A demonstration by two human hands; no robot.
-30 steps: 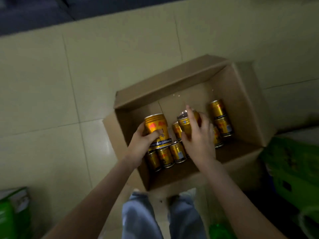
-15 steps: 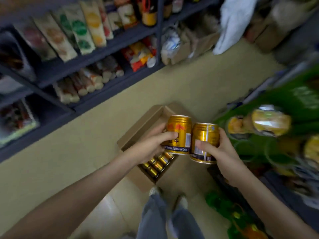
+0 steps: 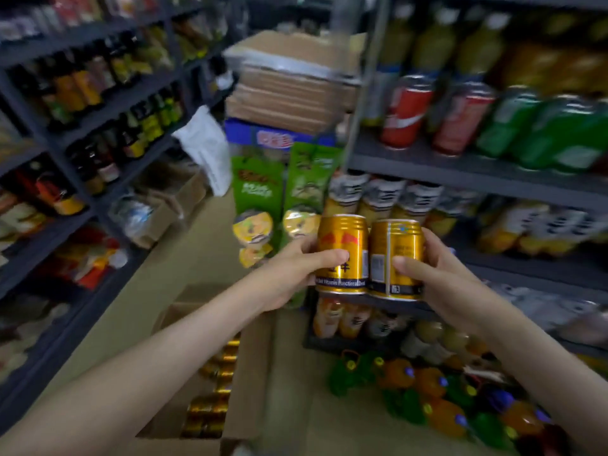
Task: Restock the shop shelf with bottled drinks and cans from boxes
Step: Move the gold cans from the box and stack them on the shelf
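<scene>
Both hands are holding one can each. The left hand [image 3: 289, 268] is gripping a gold metal drink can [image 3: 342, 255] with a red mark and a dark band of white letters, the thumb lying across the front and the fingers curling behind. The right hand [image 3: 441, 278] is gripping a second gold metal can [image 3: 396, 258] in the same way, with the barcode side facing the camera. The two cans are standing upright in the air, side by side and touching, just in front of the dark grey metal shelf unit [image 3: 460, 166] on the right. On its upper board red cans [image 3: 404, 113] and green cans [image 3: 543, 133] are standing in a row; the drinks on the lower boards are too blurred to name. Below the forearms a brown cardboard box [image 3: 250, 373] is lying open on the beige tiled floor [image 3: 184, 258], with more gold cans [image 3: 214, 403] inside it. Green and orange plastic bottles [image 3: 427, 399] are crowding the floor under the shelf. At the far end of the aisle a stack of flat brown cardboard [image 3: 289, 93] is rising above green hanging packets [image 3: 256, 182], and a white cloth [image 3: 204, 149] is hanging beside them.
</scene>
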